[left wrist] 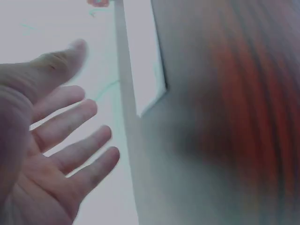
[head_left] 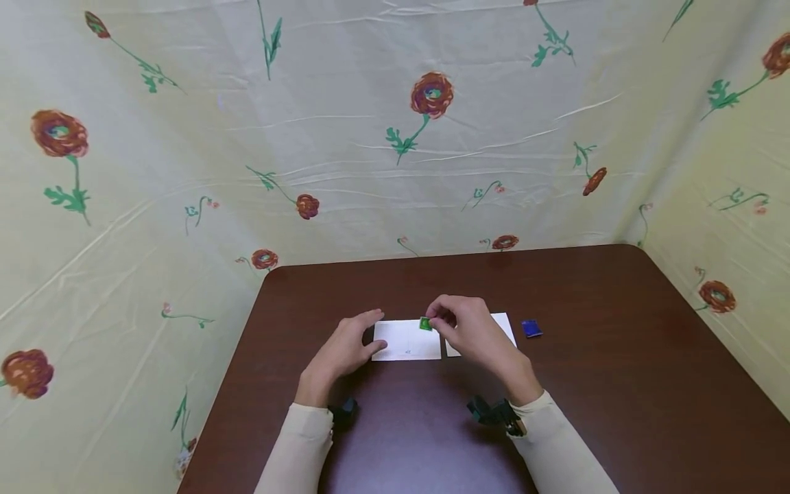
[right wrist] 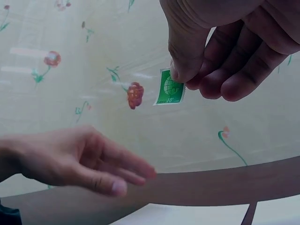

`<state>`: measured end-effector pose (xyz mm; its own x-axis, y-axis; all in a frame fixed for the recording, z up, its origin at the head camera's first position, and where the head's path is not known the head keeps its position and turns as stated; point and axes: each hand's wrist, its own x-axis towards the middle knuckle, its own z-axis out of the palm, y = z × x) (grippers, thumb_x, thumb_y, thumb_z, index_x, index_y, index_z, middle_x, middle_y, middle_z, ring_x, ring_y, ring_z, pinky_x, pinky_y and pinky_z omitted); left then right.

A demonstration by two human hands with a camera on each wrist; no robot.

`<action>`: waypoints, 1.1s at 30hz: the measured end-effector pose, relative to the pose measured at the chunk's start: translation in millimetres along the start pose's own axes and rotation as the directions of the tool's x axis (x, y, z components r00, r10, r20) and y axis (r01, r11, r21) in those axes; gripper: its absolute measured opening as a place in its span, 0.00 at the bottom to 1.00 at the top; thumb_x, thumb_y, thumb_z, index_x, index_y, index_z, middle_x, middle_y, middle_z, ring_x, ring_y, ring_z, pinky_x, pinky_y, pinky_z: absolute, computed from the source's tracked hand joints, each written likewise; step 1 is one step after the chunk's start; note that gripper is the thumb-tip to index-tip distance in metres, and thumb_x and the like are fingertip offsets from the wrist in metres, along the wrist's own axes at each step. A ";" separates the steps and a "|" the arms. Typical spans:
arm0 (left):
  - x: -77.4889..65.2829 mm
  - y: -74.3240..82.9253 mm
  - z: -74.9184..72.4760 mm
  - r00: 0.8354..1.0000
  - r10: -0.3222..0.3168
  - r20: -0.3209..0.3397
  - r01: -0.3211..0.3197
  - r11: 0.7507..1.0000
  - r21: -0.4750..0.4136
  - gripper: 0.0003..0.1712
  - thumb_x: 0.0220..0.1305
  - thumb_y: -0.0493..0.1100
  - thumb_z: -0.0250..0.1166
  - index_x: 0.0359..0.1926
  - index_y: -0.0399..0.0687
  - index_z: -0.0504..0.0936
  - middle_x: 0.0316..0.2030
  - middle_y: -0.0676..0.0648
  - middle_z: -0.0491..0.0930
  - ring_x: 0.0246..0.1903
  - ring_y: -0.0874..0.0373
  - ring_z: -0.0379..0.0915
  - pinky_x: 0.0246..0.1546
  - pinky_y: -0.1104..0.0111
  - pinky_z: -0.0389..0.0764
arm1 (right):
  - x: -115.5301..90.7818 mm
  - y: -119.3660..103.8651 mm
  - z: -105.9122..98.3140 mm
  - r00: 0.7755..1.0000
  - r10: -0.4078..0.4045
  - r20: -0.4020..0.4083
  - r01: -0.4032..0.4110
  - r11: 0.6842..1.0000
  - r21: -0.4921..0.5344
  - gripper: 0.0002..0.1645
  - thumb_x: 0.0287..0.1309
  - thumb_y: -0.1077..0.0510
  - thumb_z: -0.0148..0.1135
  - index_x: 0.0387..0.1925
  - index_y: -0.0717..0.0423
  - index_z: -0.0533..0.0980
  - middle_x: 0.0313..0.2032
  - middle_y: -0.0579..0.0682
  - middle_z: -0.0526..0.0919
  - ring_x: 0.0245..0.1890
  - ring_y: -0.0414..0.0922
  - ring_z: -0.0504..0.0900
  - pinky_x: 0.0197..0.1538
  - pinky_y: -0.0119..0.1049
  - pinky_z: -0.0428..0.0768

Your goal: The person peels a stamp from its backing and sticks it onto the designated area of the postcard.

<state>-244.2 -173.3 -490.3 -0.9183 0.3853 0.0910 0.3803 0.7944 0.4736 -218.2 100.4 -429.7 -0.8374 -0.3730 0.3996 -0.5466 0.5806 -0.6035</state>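
Green postage stamp (right wrist: pixel 168 91): above right end of left white paper (head_left: pixel 395 343) | right hand (head_left: pixel 474 334): pinching its edge | left hand (head_left: pixel 345 345): fingers spread, holding nothing, at paper's left end | risk: one-edge pinch may twist stamp; unpinned paper could slide

A green stamp (right wrist: pixel 169 90) bears a white "10" (right wrist: pixel 170 100) — below a globe sign (right wrist: pixel 172 86) — other lettering too small to read

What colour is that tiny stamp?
The stamp is green with a pale globe on it, clearest in the right wrist view.
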 end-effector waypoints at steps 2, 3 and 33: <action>1.4 7.1 -1.9 0.999 0.020 -0.045 -0.021 1.000 -0.022 0.34 0.63 0.51 0.70 0.68 0.48 0.74 0.67 0.48 0.74 0.67 0.53 0.70 0.67 0.57 0.70 | -0.5 1.1 -0.9 1.000 -0.008 -0.003 0.008 1.000 -0.001 0.05 0.59 0.60 0.71 0.34 0.47 0.82 0.29 0.37 0.83 0.27 0.34 0.78 0.34 0.28 0.79; 2.3 11.7 -3.1 0.997 0.031 -0.071 -0.034 0.999 -0.033 0.33 0.64 0.52 0.70 0.67 0.50 0.75 0.66 0.49 0.75 0.67 0.54 0.71 0.67 0.57 0.71 | -0.7 1.6 -0.9 1.000 -0.010 -0.007 0.010 1.000 -0.004 0.05 0.58 0.60 0.71 0.34 0.47 0.82 0.29 0.37 0.83 0.27 0.34 0.77 0.33 0.29 0.79; 10.1 79.0 -3.5 0.897 0.248 -0.365 -0.362 0.886 -0.291 0.03 0.67 0.42 0.66 0.37 0.53 0.87 0.31 0.58 0.85 0.30 0.66 0.76 0.30 0.63 0.81 | -2.3 -5.4 -0.6 0.998 -0.027 -0.065 0.027 1.000 0.009 0.05 0.57 0.59 0.73 0.34 0.47 0.82 0.28 0.37 0.82 0.27 0.33 0.78 0.34 0.30 0.81</action>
<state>-223.8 -108.3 -448.9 -0.7702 0.3711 0.5187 0.6376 0.4275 0.6409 -213.3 98.6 -427.0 -0.8203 -0.3403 0.4598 -0.5693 0.5638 -0.5984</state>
